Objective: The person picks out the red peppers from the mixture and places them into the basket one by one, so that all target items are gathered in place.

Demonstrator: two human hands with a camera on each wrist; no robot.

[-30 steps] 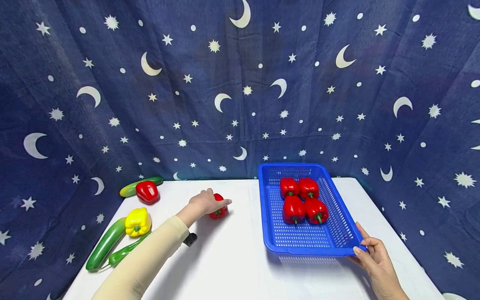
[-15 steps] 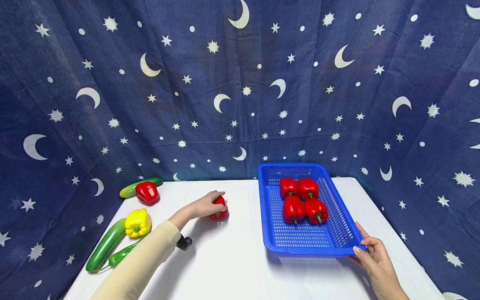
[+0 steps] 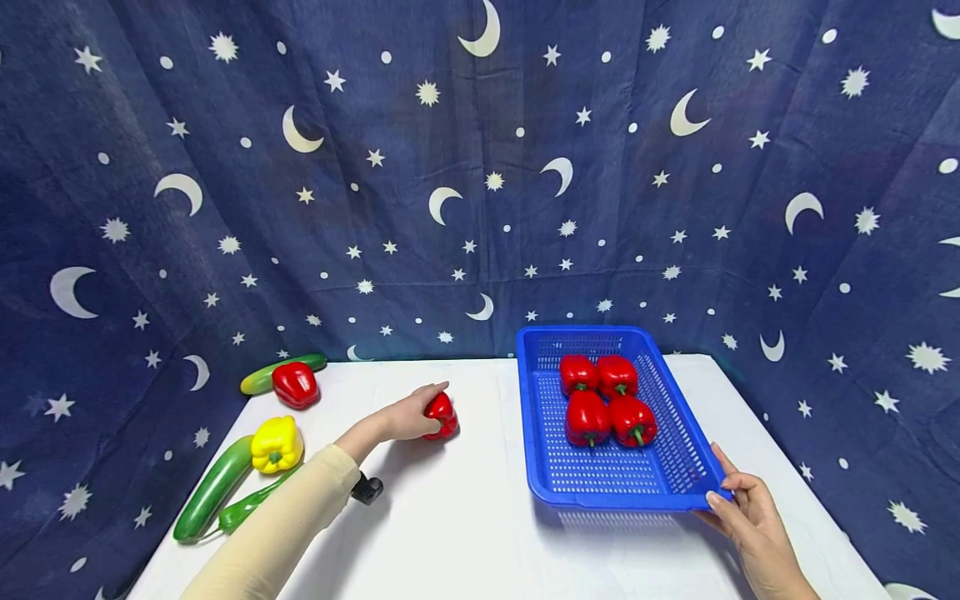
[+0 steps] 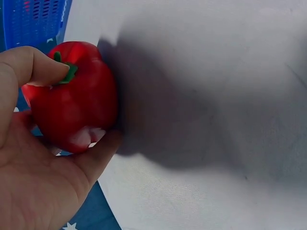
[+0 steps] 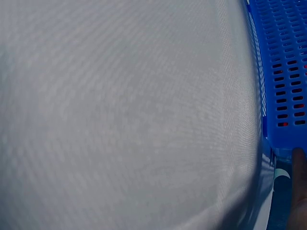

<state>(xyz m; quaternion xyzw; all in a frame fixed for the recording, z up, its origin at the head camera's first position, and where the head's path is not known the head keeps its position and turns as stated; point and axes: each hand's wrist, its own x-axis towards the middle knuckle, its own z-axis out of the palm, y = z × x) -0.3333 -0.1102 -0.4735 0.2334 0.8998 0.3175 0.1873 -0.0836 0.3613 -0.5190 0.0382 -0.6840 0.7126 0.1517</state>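
My left hand [image 3: 408, 419] grips a red bell pepper [image 3: 442, 415] at the middle of the white table. In the left wrist view the thumb presses by the green stem of that bell pepper [image 4: 79, 103], and the other fingers go round its far end. At the right, my right hand [image 3: 757, 525] holds the near right corner of a blue plastic basket [image 3: 622, 500], thumb at the rim and fingers along the side. Several red bell peppers [image 3: 587, 418] lie grouped inside the basket. The right wrist view catches only one finger [image 5: 300, 187] beside the basket's slotted wall [image 5: 283, 136].
Along the table's left side lie a yellow bell pepper [image 3: 276, 445], another red bell pepper [image 3: 295, 385], a large cucumber [image 3: 213, 487], a green chili pepper [image 3: 247, 506] and a yellow-green cucumber [image 3: 258, 381]. A dark blue curtain [image 3: 480, 275] with moons and stars hangs behind the table.
My left hand has drawn back slightly to the left, and its thumb has come down onto the bell pepper, which has turned a little. The right hand and the basket have stayed put.
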